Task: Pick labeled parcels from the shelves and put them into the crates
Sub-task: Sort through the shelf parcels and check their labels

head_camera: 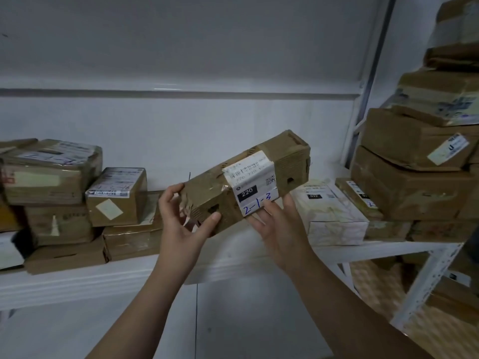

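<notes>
Both hands, left hand (181, 218) and right hand (278, 226), grip a long labeled parcel (248, 182), lifted clear above the shelf (77, 278). Picking looks done; next, carry it to a crate, unseen here.

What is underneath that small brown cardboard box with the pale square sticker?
A flat taped brown cardboard parcel lies under the small box, resting on the white shelf. The box covers part of its top, so any label there is hidden.
</notes>
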Demonstrator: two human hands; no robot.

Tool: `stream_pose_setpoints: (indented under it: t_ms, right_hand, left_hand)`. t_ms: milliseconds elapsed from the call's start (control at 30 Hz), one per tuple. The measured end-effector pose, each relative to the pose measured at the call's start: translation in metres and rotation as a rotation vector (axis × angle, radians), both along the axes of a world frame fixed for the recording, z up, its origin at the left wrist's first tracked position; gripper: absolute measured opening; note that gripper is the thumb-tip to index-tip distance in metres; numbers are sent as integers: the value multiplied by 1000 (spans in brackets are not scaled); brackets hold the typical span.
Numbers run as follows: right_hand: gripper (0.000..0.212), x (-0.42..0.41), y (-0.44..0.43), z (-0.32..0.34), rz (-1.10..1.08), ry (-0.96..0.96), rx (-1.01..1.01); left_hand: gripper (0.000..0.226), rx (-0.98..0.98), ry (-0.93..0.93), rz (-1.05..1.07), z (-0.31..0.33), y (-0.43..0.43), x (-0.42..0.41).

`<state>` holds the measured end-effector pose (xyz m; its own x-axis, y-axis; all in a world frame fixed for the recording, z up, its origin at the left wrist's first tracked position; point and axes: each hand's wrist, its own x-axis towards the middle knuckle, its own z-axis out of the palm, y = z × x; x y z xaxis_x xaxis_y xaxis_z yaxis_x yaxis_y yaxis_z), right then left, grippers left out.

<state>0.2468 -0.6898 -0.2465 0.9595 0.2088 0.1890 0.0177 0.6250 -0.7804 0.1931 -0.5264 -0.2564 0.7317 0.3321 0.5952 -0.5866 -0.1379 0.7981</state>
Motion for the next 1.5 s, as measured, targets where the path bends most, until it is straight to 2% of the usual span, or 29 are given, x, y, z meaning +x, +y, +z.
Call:
stream_pose_setpoints:
  t_ms: [233, 367, 400, 467, 533, 667, 733, 833, 900, 967, 1067, 1133, 1200, 1233, 1300, 1333, 1400, 1433, 1500]
  right_hand:
    - [61, 3, 21, -9, -40, 9, -12]
    - [90, 6, 10, -8, -255, -162, -167]
    - [90, 6, 5, -8, -292, -238, -243]
    - [67, 4, 1, -9, -316, -383, -310]
    - [46, -3, 4, -13, -320, -425, -269]
    - [43, -15, 13, -20, -343, -375, -208]
    - [35, -15, 15, -20, -391, -305, -202]
    - [18, -11, 15, -15, -483, -159, -166]
    - [22, -10, 20, -11, -500, -106, -159]
    - [36, -14, 28, -10, -424, -91, -153]
    - [78, -29, 49, -20, -159, -106, -135]
    - [84, -42, 67, -32, 0, -133, -183]
    - [83, -51, 81, -42, 107, -157, -218]
    - [81, -51, 84, -46, 117, -152, -230]
    - [64, -41, 86, -51, -5, -104, -283]
    - [55, -31, 86, -53, -116, -76, -372]
    - [53, -16, 84, -53, -255, -97, -617]
    - [52, -9, 84, -53, -268, -130, -698]
    - [34, 2, 88, -50, -279, -197, -780]
  left_hand:
    - [72, 138, -108, 50, -5, 20, -9]
    - [75, 188, -116, 55, -1, 54, -15]
    - [77, 219, -118, 65, 1, 62, -16]
    - [79, 287, -124, 89, 6, 74, -18]
    - [77, 295, -108, 81, 7, 80, -19]
    - [73, 307, -109, 108, 3, 79, -21]
    - [68, 309, -85, 128, 1, 80, -25]
    - [60, 318, 21, 194, -8, 82, -31]
    - [59, 323, 106, 258, -19, 80, -35]
    - [59, 289, 163, 300, -28, 75, -38]
    - [61, 218, 216, 413, -35, 61, -40]
    - [59, 163, 249, 423, -35, 53, -42]
    - [51, 125, 321, 298, -34, 49, -44]
    - [47, 172, 375, 242, -35, 50, -45]
    - [47, 421, 442, 263, -37, 57, -48]
    - [50, 592, 405, 342, -40, 63, -47]
    - [45, 913, 279, 553, -46, 79, -38]
    - [41, 1019, 236, 642, -47, 87, -33]
    - [37, 1148, 216, 748, -47, 100, -24]
